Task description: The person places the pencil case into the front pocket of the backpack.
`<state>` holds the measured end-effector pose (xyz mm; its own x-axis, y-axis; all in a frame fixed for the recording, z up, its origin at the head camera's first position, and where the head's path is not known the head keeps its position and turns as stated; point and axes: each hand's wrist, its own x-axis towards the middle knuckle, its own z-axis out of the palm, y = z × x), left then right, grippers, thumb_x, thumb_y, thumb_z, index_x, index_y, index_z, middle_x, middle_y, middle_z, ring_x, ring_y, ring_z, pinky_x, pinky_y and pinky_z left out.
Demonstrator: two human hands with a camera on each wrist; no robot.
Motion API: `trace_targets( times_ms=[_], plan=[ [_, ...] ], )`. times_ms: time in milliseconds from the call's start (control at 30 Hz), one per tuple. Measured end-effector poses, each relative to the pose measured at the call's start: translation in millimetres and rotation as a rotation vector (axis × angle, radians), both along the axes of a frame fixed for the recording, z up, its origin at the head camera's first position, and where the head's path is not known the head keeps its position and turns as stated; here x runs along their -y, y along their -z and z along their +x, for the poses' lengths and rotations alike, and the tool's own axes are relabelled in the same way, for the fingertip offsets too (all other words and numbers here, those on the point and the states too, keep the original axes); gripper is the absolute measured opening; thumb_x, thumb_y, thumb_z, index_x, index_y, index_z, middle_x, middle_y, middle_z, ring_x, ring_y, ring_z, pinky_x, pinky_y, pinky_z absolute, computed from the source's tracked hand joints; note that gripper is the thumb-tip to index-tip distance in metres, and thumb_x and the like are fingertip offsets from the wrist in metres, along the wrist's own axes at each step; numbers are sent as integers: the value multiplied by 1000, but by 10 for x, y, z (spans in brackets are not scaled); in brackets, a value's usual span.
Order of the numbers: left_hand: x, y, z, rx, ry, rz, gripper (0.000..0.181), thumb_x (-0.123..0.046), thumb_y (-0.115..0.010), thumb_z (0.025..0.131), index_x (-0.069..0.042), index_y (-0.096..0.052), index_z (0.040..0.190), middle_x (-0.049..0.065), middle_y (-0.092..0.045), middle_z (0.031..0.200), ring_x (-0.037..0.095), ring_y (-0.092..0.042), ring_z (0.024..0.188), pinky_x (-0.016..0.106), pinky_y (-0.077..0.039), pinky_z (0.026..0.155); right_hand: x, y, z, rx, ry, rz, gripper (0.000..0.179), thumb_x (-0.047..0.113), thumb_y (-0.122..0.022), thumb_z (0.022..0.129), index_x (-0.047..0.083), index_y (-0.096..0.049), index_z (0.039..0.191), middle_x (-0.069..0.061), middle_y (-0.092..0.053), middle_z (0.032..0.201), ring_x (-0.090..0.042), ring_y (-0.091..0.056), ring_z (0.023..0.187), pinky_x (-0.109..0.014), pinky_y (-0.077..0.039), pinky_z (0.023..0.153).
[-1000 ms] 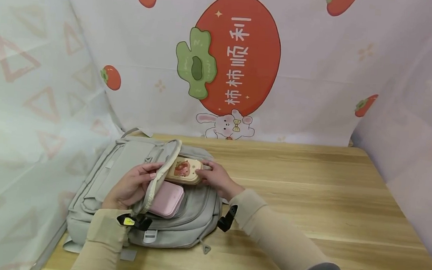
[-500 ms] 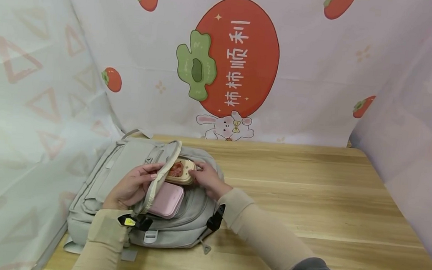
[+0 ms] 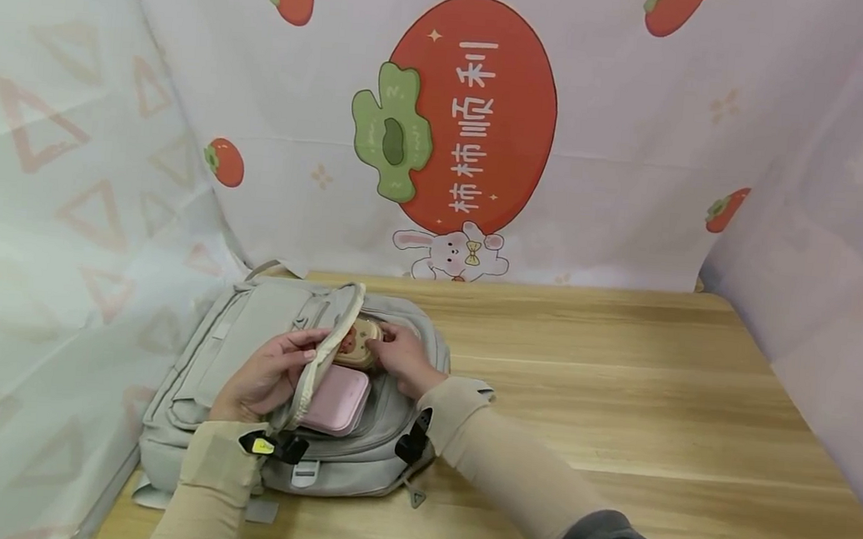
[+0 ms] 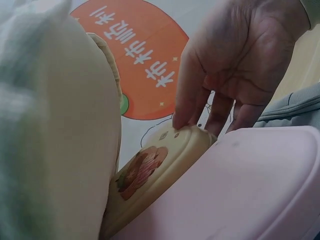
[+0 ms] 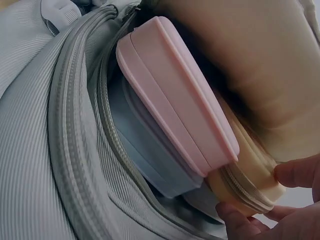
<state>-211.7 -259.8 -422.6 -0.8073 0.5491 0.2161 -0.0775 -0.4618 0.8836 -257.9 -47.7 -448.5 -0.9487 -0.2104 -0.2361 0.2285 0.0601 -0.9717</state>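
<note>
A grey backpack [image 3: 388, 467] lies on the table with its pocket unzipped. My left hand [image 3: 266, 375] grips the edge of the raised pocket flap [image 3: 326, 350] and holds it up. Between thumb and fingers, my right hand [image 3: 404, 358] pinches the outer end of a cream zip case [image 5: 250, 190] printed with a red-brown picture. The case's far end goes in under the flap. Beside it in the pocket opening sits a pink case [image 3: 335, 401] with rounded corners. Seen from the right wrist, a blue-grey case [image 5: 150, 145] lies beneath the pink one.
The wooden table [image 3: 618, 399] extends to the right of the backpack. A printed cloth [image 3: 613, 149] hangs behind it, and another patterned cloth [image 3: 63, 277] stands close along the bag's left side. A zip pull [image 3: 416, 495] dangles at the bag's near edge.
My right hand has moved left, sliding the cream zip case deeper under the flap. My left hand keeps its hold on the flap edge, and the pink case stays in place.
</note>
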Motion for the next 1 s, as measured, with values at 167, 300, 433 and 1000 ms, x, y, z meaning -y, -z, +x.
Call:
trace_targets(
  times_ms=[167,300,433,1000],
  plan=[
    [-25,56,-3,-10,-26,-25,51,15,-33,105,-10,-68,132,4,-68,125,9,-67,109,19,-53,89,69,41,20,15,17,-33,52,5,-63,101,-1,-50,151,-13,-67,122,-11,-58,78,-28,-53,74],
    [-52,71,-4,-9,-29,-17,50,14,-34,105,-10,-68,133,4,-68,124,9,-67,109,19,-53,89,87,54,27,31,21,-56,58,4,-62,101,-1,-43,155,-18,-60,139,-13,-59,89,-27,-54,79],
    [-68,65,14,1,-28,3,50,15,-33,105,-8,-68,133,6,-68,123,10,-67,108,19,-53,88,35,84,35,44,-18,-112,61,2,-61,101,-1,-39,157,-20,-56,145,-16,-62,96,-31,-55,86],
    [-252,-226,164,44,-353,-564,46,6,-46,105,22,-36,146,2,-58,104,5,-57,85,19,-50,71,-1153,111,48,97,-227,-191,56,3,-44,109,-7,-24,160,-30,-32,160,-41,-41,143,-46,-38,115]
  ],
)
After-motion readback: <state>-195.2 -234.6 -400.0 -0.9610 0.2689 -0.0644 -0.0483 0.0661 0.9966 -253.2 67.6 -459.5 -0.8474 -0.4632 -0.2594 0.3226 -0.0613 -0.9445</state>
